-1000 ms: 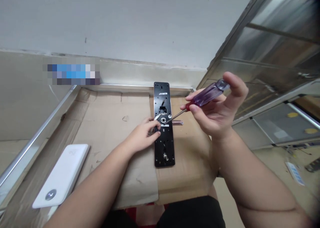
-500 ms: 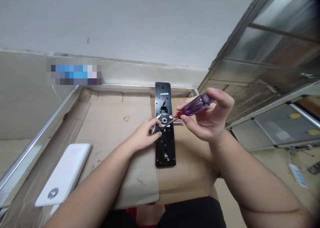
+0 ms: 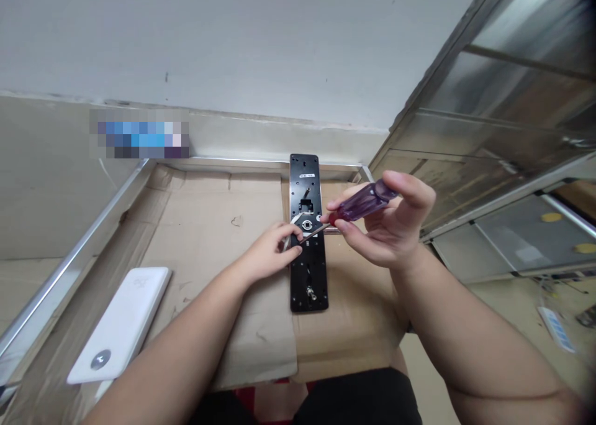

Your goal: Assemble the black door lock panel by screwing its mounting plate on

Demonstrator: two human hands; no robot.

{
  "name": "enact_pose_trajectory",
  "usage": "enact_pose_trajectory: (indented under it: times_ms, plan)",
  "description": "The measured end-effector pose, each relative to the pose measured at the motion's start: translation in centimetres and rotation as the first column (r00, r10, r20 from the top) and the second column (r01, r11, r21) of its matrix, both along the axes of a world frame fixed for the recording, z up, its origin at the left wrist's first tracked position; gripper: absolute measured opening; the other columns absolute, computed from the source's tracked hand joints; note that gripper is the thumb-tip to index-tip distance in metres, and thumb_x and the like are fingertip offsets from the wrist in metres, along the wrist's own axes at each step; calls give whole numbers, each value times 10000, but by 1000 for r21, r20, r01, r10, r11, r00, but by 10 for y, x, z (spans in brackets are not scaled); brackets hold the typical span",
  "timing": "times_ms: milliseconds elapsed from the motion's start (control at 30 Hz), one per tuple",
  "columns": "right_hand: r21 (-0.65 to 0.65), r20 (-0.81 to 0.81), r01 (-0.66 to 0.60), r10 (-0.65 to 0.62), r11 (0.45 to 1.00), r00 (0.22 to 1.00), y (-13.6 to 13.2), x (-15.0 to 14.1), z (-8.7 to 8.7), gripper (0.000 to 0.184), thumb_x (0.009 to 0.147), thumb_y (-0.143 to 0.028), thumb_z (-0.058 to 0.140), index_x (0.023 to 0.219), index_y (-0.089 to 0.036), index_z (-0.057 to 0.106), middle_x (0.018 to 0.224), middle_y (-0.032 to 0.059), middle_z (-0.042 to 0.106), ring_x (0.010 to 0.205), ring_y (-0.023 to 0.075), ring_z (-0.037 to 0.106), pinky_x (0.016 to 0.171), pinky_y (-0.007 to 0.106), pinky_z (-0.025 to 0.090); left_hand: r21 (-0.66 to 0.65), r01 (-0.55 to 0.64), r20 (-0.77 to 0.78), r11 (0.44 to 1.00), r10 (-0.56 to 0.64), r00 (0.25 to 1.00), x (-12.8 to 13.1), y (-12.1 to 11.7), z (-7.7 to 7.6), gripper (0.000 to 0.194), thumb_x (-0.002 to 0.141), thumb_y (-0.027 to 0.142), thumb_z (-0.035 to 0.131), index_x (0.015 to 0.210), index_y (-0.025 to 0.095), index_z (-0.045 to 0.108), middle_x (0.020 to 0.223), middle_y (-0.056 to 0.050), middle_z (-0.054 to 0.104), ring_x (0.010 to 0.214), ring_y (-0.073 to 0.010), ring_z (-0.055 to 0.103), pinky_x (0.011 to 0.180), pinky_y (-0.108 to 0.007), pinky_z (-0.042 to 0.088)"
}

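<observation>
A long black lock plate lies lengthwise on the cardboard, with screw holes, a square-holed white ring at its middle and metal posts. In my right hand is a screwdriver with a clear purple handle and red collar, tilted down to the left. Its shaft reaches the plate's left half, just below the ring. My left hand rests at the plate's left edge, thumb and forefinger closed around the shaft's tip; whatever they pinch there is too small to make out. A white cable runs from the plate under these fingers.
Cardboard covers the table, bordered by a metal rail. A white power bank lies at left, beside my left forearm. A wall stands behind; metal-framed panels rise at right. A power strip is on the floor.
My right hand and the screwdriver handle have shifted very slightly, the handle tipping a little lower. My left hand keeps its place on the plate. The view has moved a touch.
</observation>
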State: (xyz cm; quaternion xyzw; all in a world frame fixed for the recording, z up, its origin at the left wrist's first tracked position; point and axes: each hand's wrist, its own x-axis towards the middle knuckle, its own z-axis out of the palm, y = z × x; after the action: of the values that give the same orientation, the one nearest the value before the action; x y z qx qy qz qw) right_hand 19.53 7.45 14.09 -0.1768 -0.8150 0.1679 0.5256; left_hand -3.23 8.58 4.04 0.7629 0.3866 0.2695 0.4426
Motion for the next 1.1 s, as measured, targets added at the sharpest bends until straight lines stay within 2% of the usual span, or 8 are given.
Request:
enact_pose_trajectory:
  times_ms: [67, 167, 700, 833, 900, 1000, 1100]
  plan:
    - [-10, -6, 31, -31, 999, 999, 0, 0, -1, 869, 804, -115, 741, 1447, -463, 272, 1108, 27, 676, 870, 218, 750, 637, 352, 693, -5, 0, 3, 1000, 0, 1000, 0, 0, -1, 164, 888, 286, 613, 1044, 235, 615, 1064, -37, 565, 805, -153, 564, 735, -313, 475]
    - [-26, -39, 7, -8, 1000, 999, 1, 0, -1, 849, 802, -159, 765, 1437, -490, 307, 1104, 11, 684, 846, 228, 751, 614, 386, 696, -11, 2, 9, 1000, -2, 1000, 0, 1, -2, 169, 886, 283, 614, 1048, 237, 614, 1080, -38, 573, 809, -153, 565, 734, -308, 475]
    - [-29, 4, -60, 60, 998, 998, -4, -1, 6, 859, 800, -37, 673, 1475, -414, 299, 1189, 37, 660, 928, 211, 735, 692, 357, 693, -12, 4, 7, 1000, -4, 1000, 0, 1, -1, 179, 884, 290, 615, 1054, 235, 614, 1068, -40, 582, 782, -148, 550, 716, -301, 471]
    - [-9, 69, -94, 94, 996, 993, -4, -2, 9, 892, 796, -59, 684, 1483, -460, 279, 1241, 29, 673, 898, 209, 754, 673, 343, 693, 1, 8, 10, 1000, -8, 1000, 0, 1, -1, 169, 885, 288, 610, 1046, 236, 616, 1091, -48, 586, 844, -168, 566, 736, -306, 480]
    - [-9, 76, -85, 86, 996, 993, -5, -4, 10, 901, 798, -63, 680, 1490, -466, 265, 1263, 34, 668, 927, 216, 753, 682, 353, 695, 6, 6, 9, 1000, -6, 1000, 0, 1, -2, 172, 886, 292, 611, 1050, 239, 616, 1102, -50, 588, 869, -177, 575, 746, -313, 487]
    - [-8, 38, -50, 50, 999, 998, -7, -8, 8, 899, 797, -52, 673, 1510, -412, 261, 1262, 55, 656, 955, 215, 746, 724, 386, 696, 6, 3, 1, 1000, -3, 1000, 0, 1, -3, 184, 891, 300, 607, 1065, 242, 613, 1103, -49, 586, 824, -165, 573, 745, -321, 491]
    - [-11, -20, 51, -51, 999, 998, -6, -9, 5, 914, 779, -49, 712, 1515, -385, 286, 1248, 53, 645, 967, 204, 735, 753, 388, 694, 2, -3, 1, 1000, 3, 1000, 0, 0, -2, 190, 889, 300, 608, 1069, 239, 614, 1085, -44, 586, 773, -149, 555, 737, -322, 487]
